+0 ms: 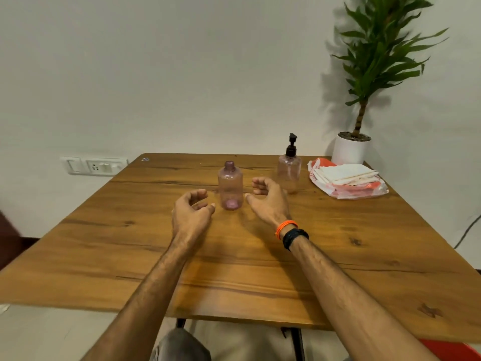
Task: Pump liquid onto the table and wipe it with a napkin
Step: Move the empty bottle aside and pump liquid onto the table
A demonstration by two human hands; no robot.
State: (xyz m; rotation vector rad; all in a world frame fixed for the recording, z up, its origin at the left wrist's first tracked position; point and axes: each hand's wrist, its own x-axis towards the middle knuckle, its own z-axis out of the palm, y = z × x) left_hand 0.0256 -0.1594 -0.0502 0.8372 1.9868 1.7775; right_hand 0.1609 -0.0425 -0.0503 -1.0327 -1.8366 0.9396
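A pink see-through bottle with a black pump head [289, 173] stands upright at the back of the wooden table [130, 251]. An open pink bottle with no cap [230, 186] stands in front of it to the left. White napkins [346, 173] lie stacked on a plastic bag at the back right. My left hand [191, 214] hovers just left of the capless bottle, fingers loosely curled, holding nothing. My right hand [268, 199] hovers just right of that bottle, fingers loosely curled and empty, in front of the pump bottle.
A potted plant in a white pot [351, 149] stands at the back right corner by the wall. A wall socket panel [95, 166] is at the left. A red chair edge [455, 350] shows at bottom right.
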